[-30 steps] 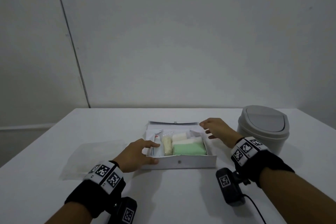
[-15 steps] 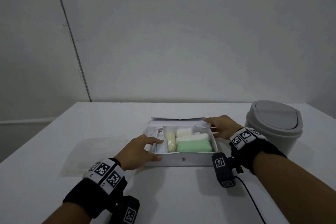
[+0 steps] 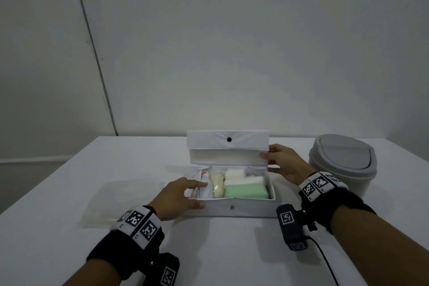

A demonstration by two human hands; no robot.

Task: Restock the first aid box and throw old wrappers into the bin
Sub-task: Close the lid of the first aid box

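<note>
The white first aid box sits mid-table, filled with a green pack, white rolls, a cream bandage and a white tube. Its lid stands nearly upright behind the tray. My right hand grips the lid's right edge. My left hand clasps the box's front left corner, thumb on the front wall and fingers over the rim. A grey swing-top bin stands to the right of the box.
A clear plastic wrapper lies flat on the white table left of the box. The wall rises right behind the table's far edge. Black wrist devices hang under both forearms near the front.
The right hand has swung the lid up from lying flat behind the box to nearly upright. The left hand stays on the front left corner.
</note>
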